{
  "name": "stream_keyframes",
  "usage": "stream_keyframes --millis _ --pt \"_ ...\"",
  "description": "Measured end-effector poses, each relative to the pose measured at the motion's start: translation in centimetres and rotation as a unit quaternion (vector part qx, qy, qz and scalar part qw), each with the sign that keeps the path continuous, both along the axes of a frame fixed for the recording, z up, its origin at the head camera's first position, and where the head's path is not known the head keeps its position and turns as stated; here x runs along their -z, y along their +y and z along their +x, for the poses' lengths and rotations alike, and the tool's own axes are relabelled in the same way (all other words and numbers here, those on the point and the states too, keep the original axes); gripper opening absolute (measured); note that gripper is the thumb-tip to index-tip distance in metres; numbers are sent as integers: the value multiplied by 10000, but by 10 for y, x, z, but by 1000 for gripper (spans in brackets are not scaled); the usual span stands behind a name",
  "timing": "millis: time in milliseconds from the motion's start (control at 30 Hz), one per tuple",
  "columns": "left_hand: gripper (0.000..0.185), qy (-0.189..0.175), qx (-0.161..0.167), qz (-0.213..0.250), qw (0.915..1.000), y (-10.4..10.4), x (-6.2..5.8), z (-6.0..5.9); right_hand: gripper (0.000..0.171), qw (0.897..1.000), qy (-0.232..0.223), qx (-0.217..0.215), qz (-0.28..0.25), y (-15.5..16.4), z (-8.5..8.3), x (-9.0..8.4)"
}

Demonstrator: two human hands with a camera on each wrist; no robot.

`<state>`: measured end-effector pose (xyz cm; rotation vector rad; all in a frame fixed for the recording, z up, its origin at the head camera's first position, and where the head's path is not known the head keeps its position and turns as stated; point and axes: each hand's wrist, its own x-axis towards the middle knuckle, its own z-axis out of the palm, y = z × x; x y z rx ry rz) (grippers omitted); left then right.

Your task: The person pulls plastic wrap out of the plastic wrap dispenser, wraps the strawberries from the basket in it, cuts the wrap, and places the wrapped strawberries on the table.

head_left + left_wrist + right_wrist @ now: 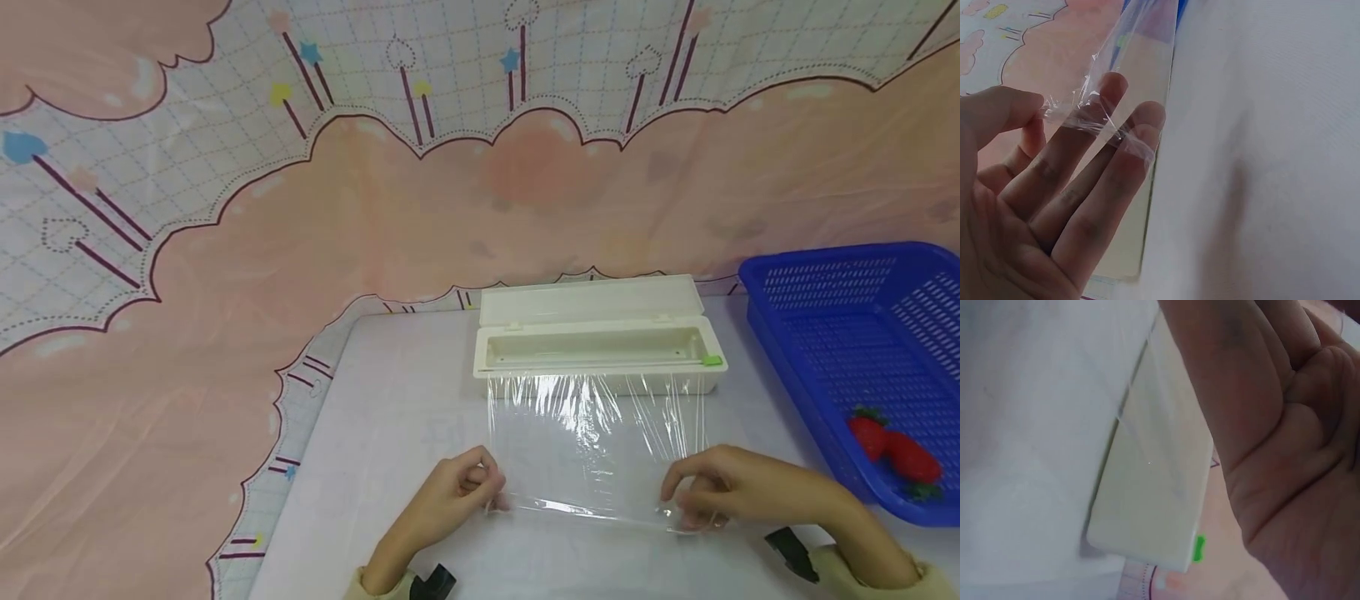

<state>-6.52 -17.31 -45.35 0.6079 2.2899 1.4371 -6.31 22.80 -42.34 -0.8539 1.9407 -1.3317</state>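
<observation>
A cream cling-film dispenser box [596,346] stands open on the white table [390,417], lid back, with a green slider [712,361] at its right end. A clear sheet of film [592,437] stretches from the box toward me. My left hand [468,487] pinches the sheet's near left corner. In the left wrist view the film [1094,119] lies bunched across my fingertips [1141,128]. My right hand [705,492] pinches the near right corner. The right wrist view shows the box [1154,487] and its green slider [1197,548] beside my palm.
A blue plastic basket [862,350] sits at the table's right edge with two strawberries [896,450] inside. A pink and white patterned cloth [225,250] hangs behind and to the left of the table.
</observation>
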Motion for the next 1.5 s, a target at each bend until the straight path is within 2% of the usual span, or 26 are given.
stream_keyframes --millis 167,300,567,867,1167,1267,1500 --pt "18 -56 63 9 10000 -1 5 0 17 9999 85 -39 46 3 -1 6" --pt "17 69 109 -29 9999 -2 8 0 17 9999 89 -99 50 4 -2 11" --pt "16 196 201 -271 9992 -1 13 -1 18 9996 -205 -130 142 3 -7 18" --pt "15 362 382 -595 9968 -3 14 2 20 9994 33 -200 288 3 -6 29" --pt "20 471 831 -567 9938 -6 9 6 33 9975 -582 -392 22 8 -8 31" --pt "24 506 896 -612 9928 -7 7 8 37 9967 -661 -478 -25 11 -7 32" --pt "41 315 727 -783 9938 -6 7 9 22 9990 -224 -379 76 11 -4 33"
